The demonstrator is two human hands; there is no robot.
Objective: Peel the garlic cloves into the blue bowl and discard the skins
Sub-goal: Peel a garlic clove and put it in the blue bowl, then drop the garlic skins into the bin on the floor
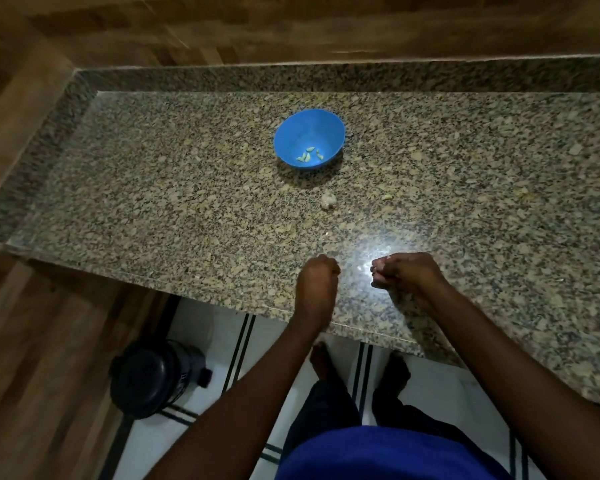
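Head view shows both hands, left hand (317,271) and right hand (400,271), with fingers curled, contents unclear; skins may scatter far from the blue bowl (309,138).

dim overall, corners darkest. one overhead source: bright glare patch on the polished counter (187,174) at 6 o'clock of centre, between the hands (317,275). soft shadow pools under the blue bowl (309,129) at 7 o'clock. wide-angle bowing at the edges; slight motion smear on wall at 12 o'clock.

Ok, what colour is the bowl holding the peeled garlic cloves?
Blue. The bowl shows plainly in the head view, on the speckled granite countertop.
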